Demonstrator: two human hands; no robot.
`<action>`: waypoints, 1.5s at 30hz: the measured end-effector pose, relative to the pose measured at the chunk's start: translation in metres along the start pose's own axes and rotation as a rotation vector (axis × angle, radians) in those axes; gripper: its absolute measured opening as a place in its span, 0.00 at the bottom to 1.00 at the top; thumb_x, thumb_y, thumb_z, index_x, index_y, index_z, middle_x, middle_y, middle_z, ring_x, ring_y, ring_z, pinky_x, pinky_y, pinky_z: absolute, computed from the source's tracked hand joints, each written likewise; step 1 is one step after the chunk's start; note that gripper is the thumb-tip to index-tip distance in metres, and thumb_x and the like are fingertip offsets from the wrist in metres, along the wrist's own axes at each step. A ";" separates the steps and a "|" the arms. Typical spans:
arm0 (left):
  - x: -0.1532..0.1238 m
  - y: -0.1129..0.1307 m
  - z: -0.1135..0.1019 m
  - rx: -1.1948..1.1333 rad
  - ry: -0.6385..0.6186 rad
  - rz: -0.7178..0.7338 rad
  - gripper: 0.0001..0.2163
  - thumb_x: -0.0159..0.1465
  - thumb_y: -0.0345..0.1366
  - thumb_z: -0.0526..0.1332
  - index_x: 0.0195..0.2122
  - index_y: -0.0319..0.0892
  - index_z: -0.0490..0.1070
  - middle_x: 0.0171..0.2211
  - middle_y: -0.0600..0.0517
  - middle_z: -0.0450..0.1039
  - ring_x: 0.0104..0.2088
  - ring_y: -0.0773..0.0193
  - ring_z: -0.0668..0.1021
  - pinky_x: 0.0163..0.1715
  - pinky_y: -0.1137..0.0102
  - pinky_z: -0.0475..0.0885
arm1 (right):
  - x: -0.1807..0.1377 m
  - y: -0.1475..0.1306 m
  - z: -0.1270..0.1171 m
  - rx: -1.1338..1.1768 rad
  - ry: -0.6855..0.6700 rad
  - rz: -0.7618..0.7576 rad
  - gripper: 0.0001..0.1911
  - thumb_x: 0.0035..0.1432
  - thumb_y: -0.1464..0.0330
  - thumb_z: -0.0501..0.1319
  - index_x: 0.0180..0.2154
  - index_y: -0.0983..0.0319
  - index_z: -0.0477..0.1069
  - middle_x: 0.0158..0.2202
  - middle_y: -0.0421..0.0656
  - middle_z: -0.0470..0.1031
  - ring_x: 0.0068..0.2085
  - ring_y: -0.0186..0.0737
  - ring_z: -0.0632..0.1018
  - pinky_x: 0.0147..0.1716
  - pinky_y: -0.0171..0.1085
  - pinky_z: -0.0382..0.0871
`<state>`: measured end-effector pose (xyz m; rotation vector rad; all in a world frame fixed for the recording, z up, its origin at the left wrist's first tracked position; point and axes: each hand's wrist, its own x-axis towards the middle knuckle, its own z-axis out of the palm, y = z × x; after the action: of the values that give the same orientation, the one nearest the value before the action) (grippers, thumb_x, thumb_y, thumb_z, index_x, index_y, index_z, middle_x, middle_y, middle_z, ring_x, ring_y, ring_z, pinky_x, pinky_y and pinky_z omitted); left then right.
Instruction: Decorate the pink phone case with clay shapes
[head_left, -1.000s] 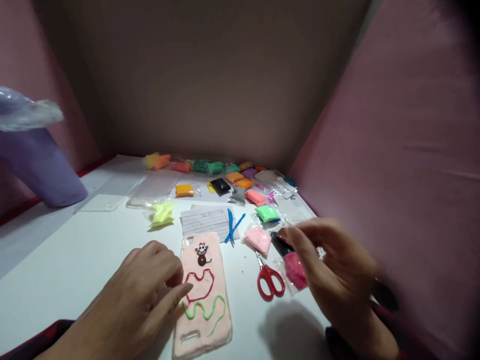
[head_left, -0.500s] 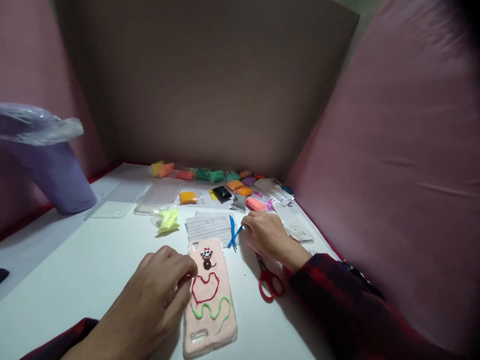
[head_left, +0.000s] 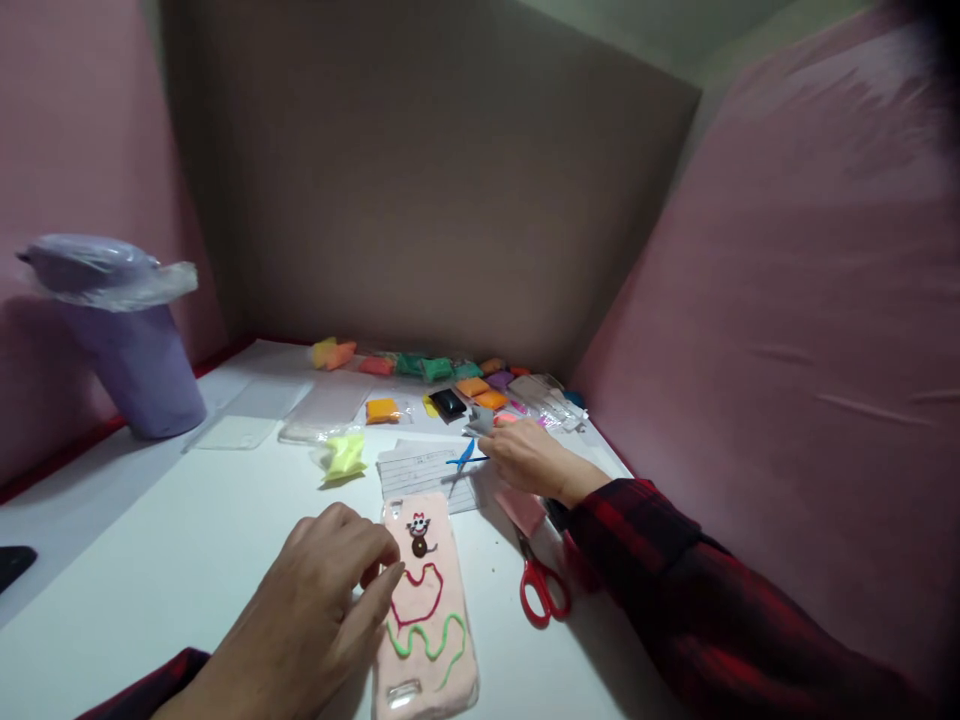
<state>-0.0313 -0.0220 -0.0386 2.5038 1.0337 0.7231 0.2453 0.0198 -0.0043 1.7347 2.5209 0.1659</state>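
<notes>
A phone case covered in pale pink clay lies flat before me. It bears a small cat figure, a dark red outline and a wavy green strand. Over its left edge is my left hand, closed, with thumb and forefinger tips together; whether anything is between them is hidden. My right hand pinches the end of a thin blue modelling tool above a lined sheet of paper. A second blue piece crosses it. Red-handled scissors rest below that hand, their blades partly covered by a pinkish piece.
Packets of coloured clay, among them a yellow packet and a black packet, line the back. Clear phone cases lie at left. A purple bin stands on the far left, and a pink wall rises at right.
My view has tilted up slightly. The blue tool in my right hand now lies nearly level instead of slanting. My left hand stays by the case's edge, its thumb and forefinger closer together.
</notes>
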 end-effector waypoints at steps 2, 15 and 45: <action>0.000 0.000 0.000 -0.005 0.009 0.005 0.13 0.66 0.39 0.50 0.29 0.45 0.71 0.30 0.51 0.72 0.33 0.57 0.71 0.35 0.61 0.65 | -0.008 0.004 -0.008 0.084 0.002 0.055 0.09 0.50 0.82 0.56 0.28 0.65 0.71 0.28 0.46 0.72 0.31 0.39 0.69 0.28 0.37 0.51; 0.010 0.020 -0.016 -0.828 -0.157 -0.343 0.14 0.62 0.49 0.59 0.38 0.42 0.74 0.29 0.52 0.75 0.31 0.62 0.75 0.31 0.69 0.69 | -0.068 -0.067 -0.012 1.257 -0.143 -0.006 0.07 0.64 0.66 0.55 0.35 0.63 0.66 0.28 0.39 0.70 0.30 0.32 0.71 0.31 0.31 0.66; 0.004 0.007 -0.025 -0.095 -0.312 0.058 0.08 0.62 0.28 0.52 0.28 0.43 0.69 0.27 0.53 0.70 0.27 0.64 0.70 0.27 0.71 0.63 | -0.091 -0.084 0.028 0.999 0.361 -0.027 0.08 0.66 0.69 0.55 0.34 0.62 0.71 0.28 0.40 0.73 0.29 0.34 0.73 0.29 0.34 0.63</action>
<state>-0.0394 -0.0214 -0.0138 2.4695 0.8001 0.3691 0.2039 -0.0938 -0.0432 2.0542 3.1637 -1.0484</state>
